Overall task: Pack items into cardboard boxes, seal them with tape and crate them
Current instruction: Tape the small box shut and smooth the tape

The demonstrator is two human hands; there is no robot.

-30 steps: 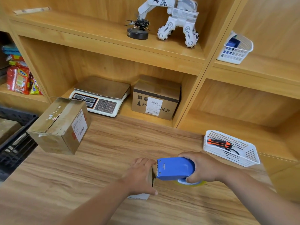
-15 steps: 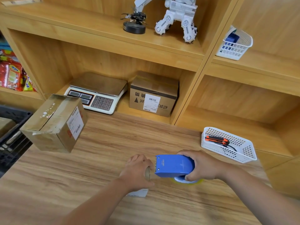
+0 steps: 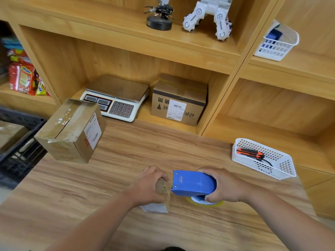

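Two bare forearms reach in from the bottom edge of the frame, one from the lower left and one from the lower right, and converge at lower centre. The left hand (image 3: 147,185) lies knuckles up, fingers curled over a small cardboard box (image 3: 163,189). The right hand (image 3: 226,187), near it, wraps fingers and thumb round a blue tape dispenser (image 3: 192,183).
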